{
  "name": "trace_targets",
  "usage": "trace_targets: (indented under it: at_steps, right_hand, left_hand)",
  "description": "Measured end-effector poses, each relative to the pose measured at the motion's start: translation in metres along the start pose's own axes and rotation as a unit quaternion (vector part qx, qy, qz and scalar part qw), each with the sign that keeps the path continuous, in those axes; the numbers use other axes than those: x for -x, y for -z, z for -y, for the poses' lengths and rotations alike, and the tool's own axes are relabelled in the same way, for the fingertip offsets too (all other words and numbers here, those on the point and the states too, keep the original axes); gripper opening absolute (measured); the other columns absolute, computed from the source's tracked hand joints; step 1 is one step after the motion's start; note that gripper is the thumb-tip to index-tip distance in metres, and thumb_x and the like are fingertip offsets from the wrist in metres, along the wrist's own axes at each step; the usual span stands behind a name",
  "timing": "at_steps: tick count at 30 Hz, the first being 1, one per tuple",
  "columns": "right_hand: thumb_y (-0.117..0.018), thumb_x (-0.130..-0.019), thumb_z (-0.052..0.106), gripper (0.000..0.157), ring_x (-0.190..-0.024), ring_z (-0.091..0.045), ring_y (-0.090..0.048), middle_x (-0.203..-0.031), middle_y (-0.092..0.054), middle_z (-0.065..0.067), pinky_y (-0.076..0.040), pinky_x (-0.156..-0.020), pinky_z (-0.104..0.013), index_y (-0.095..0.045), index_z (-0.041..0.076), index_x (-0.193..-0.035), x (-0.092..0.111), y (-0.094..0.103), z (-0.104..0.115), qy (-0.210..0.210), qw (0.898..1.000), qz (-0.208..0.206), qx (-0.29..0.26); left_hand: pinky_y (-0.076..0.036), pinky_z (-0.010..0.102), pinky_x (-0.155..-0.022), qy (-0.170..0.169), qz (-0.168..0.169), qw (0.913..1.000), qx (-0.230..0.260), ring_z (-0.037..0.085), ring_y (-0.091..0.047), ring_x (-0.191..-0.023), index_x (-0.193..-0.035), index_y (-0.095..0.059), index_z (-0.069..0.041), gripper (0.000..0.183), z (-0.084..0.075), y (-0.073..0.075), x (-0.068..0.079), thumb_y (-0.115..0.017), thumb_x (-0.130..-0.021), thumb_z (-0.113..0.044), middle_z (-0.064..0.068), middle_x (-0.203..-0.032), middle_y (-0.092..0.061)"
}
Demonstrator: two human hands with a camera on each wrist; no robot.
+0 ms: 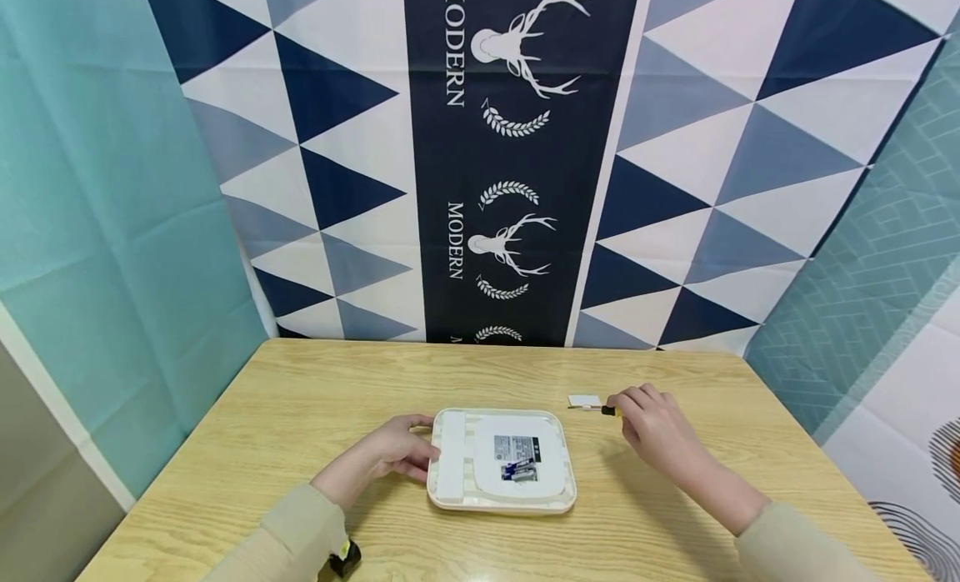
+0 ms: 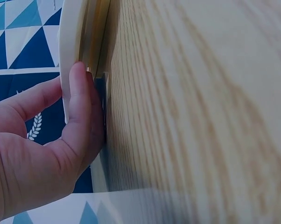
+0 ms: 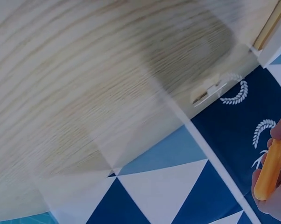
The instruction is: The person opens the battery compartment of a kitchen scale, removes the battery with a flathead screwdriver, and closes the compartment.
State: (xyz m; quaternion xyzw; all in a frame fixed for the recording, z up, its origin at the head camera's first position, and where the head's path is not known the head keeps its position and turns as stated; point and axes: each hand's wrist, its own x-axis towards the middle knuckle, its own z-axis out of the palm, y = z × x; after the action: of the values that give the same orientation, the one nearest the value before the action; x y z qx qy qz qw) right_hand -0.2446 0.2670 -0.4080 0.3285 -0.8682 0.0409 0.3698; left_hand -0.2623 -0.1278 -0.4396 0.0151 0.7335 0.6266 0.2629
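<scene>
A flat white device (image 1: 451,457) with rounded corners, like a small scale, lies underside up on the table. On its underside are a grey label (image 1: 510,446) and a battery recess holding blue-and-silver batteries (image 1: 522,471). My left hand (image 1: 408,450) grips the device's left edge; the left wrist view shows the thumb and fingers on either side of the rim. Off to the right, my right hand (image 1: 656,423) holds a screwdriver (image 1: 609,411) by its orange handle, its shaft pointing left. A small white cover (image 1: 583,400) lies by the shaft.
Beside the left sleeve (image 1: 296,524) sits a small black object (image 1: 346,559) with a yellow part. The wooden table (image 1: 337,382) ends at a patterned cloth wall (image 1: 495,190) behind, with teal cloth on the left side.
</scene>
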Motion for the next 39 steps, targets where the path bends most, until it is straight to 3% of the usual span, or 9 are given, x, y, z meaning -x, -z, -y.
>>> trace_targets:
  at_steps: [10,18,33,39]
  right_hand:
    - [-0.073,-0.059,-0.010,0.038,-0.076,-0.024,-0.056,-0.084,-0.064,-0.005,-0.041,-0.054,-0.036,-0.063,0.007,-0.091,0.008,-0.006,-0.018,-0.054,0.998,0.021,-0.002]
    - [-0.067,-0.062,-0.008,0.032,-0.071,-0.024,-0.053,-0.080,-0.061,-0.006,-0.037,-0.051,-0.032,-0.062,0.006,-0.091,0.014,-0.012,-0.034,-0.085,0.996,0.031,-0.008]
    - [-0.071,-0.066,-0.009,0.030,-0.072,-0.031,-0.054,-0.084,-0.062,-0.013,-0.044,-0.047,-0.041,-0.061,0.002,-0.093,0.017,-0.023,-0.048,-0.157,0.983,0.096,-0.019]
    - [-0.067,-0.071,-0.011,0.029,-0.076,-0.033,-0.053,-0.089,-0.061,-0.015,-0.044,-0.047,-0.044,-0.058,0.001,-0.096,0.019,-0.025,-0.052,-0.200,0.970,0.138,-0.030]
  left_hand:
    - [-0.060,0.035,-0.063,-0.008,0.000,0.9999,-0.006,0.020,-0.066,-0.069,-0.142,-0.029,0.006,0.071,0.002,0.000,0.003,-0.067,-0.081,0.002,0.015,-0.084,-0.068]
    - [-0.060,0.034,-0.064,-0.013,0.003,0.9999,0.001,0.019,-0.066,-0.070,-0.137,-0.033,0.008,0.065,0.004,0.000,0.002,-0.066,-0.081,0.003,0.016,-0.086,-0.067]
    - [-0.060,0.035,-0.066,-0.018,0.003,0.9998,0.005,0.020,-0.065,-0.072,-0.135,-0.036,0.007,0.061,0.003,0.001,0.005,-0.066,-0.082,0.003,0.016,-0.089,-0.067]
    - [-0.060,0.035,-0.065,-0.018,0.000,0.9998,0.002,0.020,-0.065,-0.072,-0.134,-0.036,0.007,0.061,0.003,0.000,0.005,-0.067,-0.081,0.003,0.016,-0.088,-0.067]
